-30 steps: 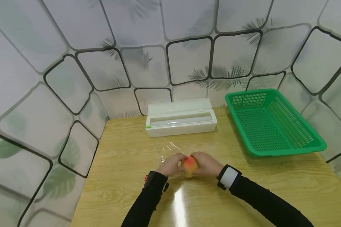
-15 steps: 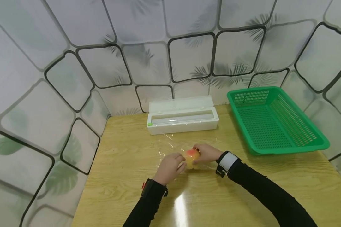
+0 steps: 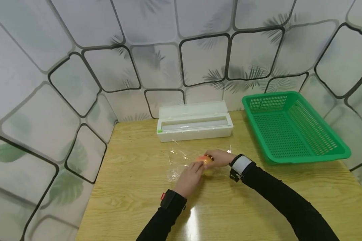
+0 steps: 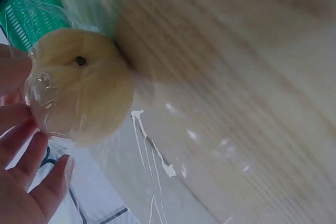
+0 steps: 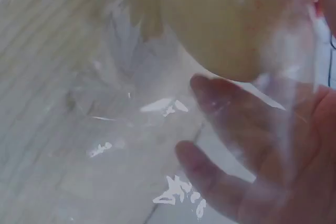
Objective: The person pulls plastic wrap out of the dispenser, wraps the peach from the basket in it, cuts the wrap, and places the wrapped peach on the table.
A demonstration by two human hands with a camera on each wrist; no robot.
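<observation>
A peach (image 3: 204, 159), red on top and yellow below, sits at mid-table with clear plastic wrap (image 3: 178, 157) under and around it. My left hand (image 3: 189, 179) reaches in from the front left, its extended fingers resting over the near side of the fruit. From the right, my right hand (image 3: 219, 158) holds the peach with curved fingers. Up close in the left wrist view, film clings to the peach (image 4: 86, 93), whose stem dimple faces the camera, and left fingertips touch its edge. The right wrist view has film over the right fingers (image 5: 231, 108) under the fruit.
Behind the hands stands a white plastic-wrap box (image 3: 196, 134) with its lid up and a roll inside. A green perforated basket (image 3: 295, 134) occupies the back right. A patterned wall (image 3: 157, 70) closes off the back of the wooden table (image 3: 123, 174).
My left hand drew off the peach half a second ago, and now lies back over it, farther right. My right hand stays at the peach. More film shows spread at the left.
</observation>
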